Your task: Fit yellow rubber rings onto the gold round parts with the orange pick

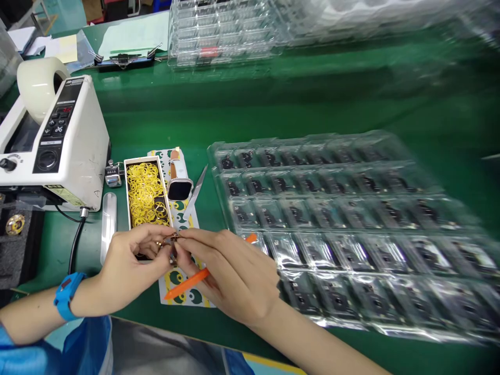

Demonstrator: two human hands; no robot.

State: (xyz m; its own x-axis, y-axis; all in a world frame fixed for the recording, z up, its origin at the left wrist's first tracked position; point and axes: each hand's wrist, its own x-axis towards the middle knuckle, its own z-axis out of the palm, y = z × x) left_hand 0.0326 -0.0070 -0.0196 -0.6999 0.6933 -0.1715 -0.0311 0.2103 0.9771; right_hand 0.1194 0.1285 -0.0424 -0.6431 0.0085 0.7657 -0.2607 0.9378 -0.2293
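Note:
Fingertips of my left hand (125, 268) and my right hand (240, 273) meet around a small dark part with shiny metal bits (173, 251); its kind is too small to make out. My left hand is closed on it in a pinch. My right hand pinches at the same part and also keeps an orange pointed stick (189, 284) tucked across its palm. Just beyond the fingers is a white box (126, 195) of yellow rings (144, 192). Beside the box, a smartwatch (179, 189) and a pointed metal tool (196, 192) lie on a patterned sheet (192, 221).
To the right spreads a clear compartment tray (217, 174) holding black parts. A white tape dispenser (91, 151) with a tape roll (35, 91) stands left, near black foam (29, 255). Stacked clear trays (226, 39) and a clipboard (135, 39) are at the back.

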